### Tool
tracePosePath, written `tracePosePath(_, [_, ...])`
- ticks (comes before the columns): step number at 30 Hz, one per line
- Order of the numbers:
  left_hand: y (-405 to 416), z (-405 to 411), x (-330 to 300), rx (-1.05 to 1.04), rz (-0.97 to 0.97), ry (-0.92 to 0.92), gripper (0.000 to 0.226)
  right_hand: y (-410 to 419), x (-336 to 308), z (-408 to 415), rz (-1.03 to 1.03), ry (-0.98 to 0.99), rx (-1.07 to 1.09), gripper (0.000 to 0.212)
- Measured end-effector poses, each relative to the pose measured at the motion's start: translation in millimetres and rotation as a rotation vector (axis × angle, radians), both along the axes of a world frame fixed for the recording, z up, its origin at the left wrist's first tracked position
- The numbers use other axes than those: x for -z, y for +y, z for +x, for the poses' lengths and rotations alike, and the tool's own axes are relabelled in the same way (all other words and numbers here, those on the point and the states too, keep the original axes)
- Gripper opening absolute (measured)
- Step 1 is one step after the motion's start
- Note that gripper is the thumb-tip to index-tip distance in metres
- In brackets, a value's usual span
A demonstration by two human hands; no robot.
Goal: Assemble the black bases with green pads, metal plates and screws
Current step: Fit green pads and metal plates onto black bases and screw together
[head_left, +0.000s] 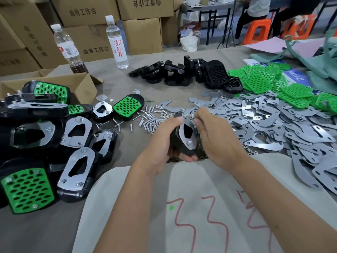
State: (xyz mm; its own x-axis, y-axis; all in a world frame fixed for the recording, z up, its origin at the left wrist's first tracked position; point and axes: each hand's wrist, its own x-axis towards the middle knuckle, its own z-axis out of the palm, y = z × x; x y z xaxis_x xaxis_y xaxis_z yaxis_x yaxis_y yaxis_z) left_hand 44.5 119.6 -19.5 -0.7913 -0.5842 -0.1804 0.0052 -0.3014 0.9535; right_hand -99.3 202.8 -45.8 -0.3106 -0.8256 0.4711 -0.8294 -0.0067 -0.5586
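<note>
My left hand (165,141) grips a black base (177,143) at the table's middle, its metal plate (187,132) facing up with a screw end near its lower edge. My right hand (215,134) is curled at the base's upper right, fingertips pinching at a screw (186,116) on the top corner. Loose screws (149,117) lie scattered just beyond my hands. A big heap of metal plates (273,121) spreads to the right. Green pads (260,79) pile at the far right. Bare black bases (191,73) cluster at the back centre.
Finished bases with green pads and plates (54,143) pile up on the left, some in a cardboard box (85,84). Two water bottles (116,42) stand at the back left. A white cloth with red marks (182,207) lies in front of me. A seated person (255,13) is far behind.
</note>
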Motion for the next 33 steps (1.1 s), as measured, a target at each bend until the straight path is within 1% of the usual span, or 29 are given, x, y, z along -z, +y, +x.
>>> tracePosePath(2, [-1.1,1.2,0.6,-0.010,0.043,0.026,0.051,0.1,-1.4,-0.8,-0.009,0.017,-0.027,0.020])
tracePosePath(5, [-3.1,1.9,1.1,-0.013,0.075,0.059,0.050,0.7,-2.6,-3.1,-0.009,0.050,-0.070,0.021])
tracePosePath(8, [-2.3,1.0,1.9,-0.005,0.076,0.058,0.047,-0.3,-3.9,1.7,-0.017,0.102,-0.040,0.023])
tracePosePath(12, [-0.9,-0.9,2.7,-0.010,-0.006,0.017,0.050,-0.4,-1.8,5.3,-0.029,0.042,0.000,0.025])
tracePosePath(15, [0.8,-2.6,5.1,-0.007,-0.058,-0.016,0.051,-1.1,-2.3,5.8,-0.029,0.014,0.095,0.030])
tracePosePath(17, [3.4,-3.5,6.1,0.025,-0.093,-0.035,0.060,-1.6,-5.9,7.1,-0.070,0.006,0.119,0.030])
tracePosePath(20, [5.5,-4.1,7.7,0.077,-0.135,-0.077,0.072,-1.3,-7.3,9.3,-0.110,0.034,0.021,0.025])
tracePosePath(22, [6.8,-4.9,7.7,0.081,-0.137,-0.093,0.076,-1.3,-6.7,9.4,-0.137,0.042,0.026,0.027])
tracePosePath(24, [8.9,-5.7,6.5,0.072,-0.127,-0.069,0.073,-2.6,-8.5,12.6,-0.177,0.033,0.075,0.028])
tracePosePath(27, [12.7,-7.0,5.5,0.063,-0.138,0.010,0.060,-4.2,-10.6,19.7,-0.243,-0.014,0.127,0.028])
tracePosePath(29, [14.2,-8.8,5.7,0.051,-0.156,0.062,0.053,-3.7,-11.2,22.5,-0.252,-0.028,0.162,0.030])
tracePosePath(31, [12.4,-9.6,5.3,-0.018,-0.247,0.063,0.044,-4.0,-14.5,26.7,-0.241,-0.050,0.208,0.032])
tracePosePath(32, [11.5,-9.8,5.3,-0.063,-0.315,0.060,0.038,-4.9,-17.4,29.5,-0.240,-0.085,0.223,0.034])
tracePosePath(33, [10.0,-10.2,6.4,-0.101,-0.376,0.056,0.037,-5.7,-20.8,32.0,-0.240,-0.138,0.227,0.036])
